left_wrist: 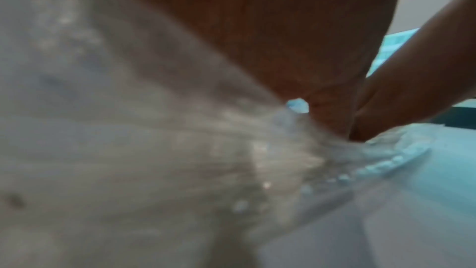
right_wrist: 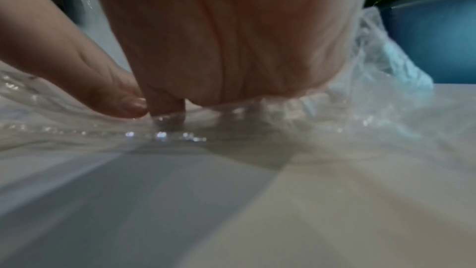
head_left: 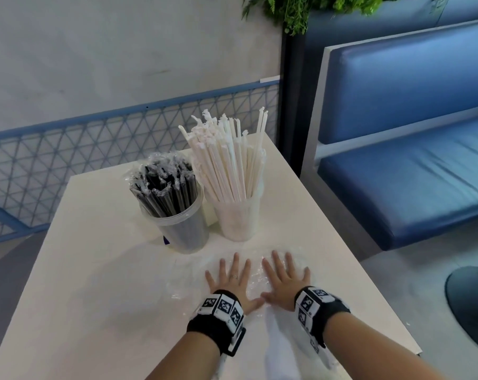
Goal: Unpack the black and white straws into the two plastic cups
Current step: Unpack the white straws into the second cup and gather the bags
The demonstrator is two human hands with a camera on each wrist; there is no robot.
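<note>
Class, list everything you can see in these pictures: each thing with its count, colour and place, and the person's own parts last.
black straws: many, black in clear wrappers, in the left cup
white straws: many, white, in the right cup
plastic cups: two, clear, side by side mid-table
plastic bag: one, clear, flat under both hands
table: one, white
bench: one, blue, right of table
plant: green, above bench
wristbands: two, black with markers
left hand: flat on bag
right hand: flat on bag

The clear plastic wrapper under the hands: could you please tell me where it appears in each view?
Head: clear plastic wrapper lower centre, flat under both palms.
Left wrist: crinkled, lower right, below the thumbs.
Right wrist: across the middle, bunched at right.
Shared landmark: the touching thumbs.
</note>
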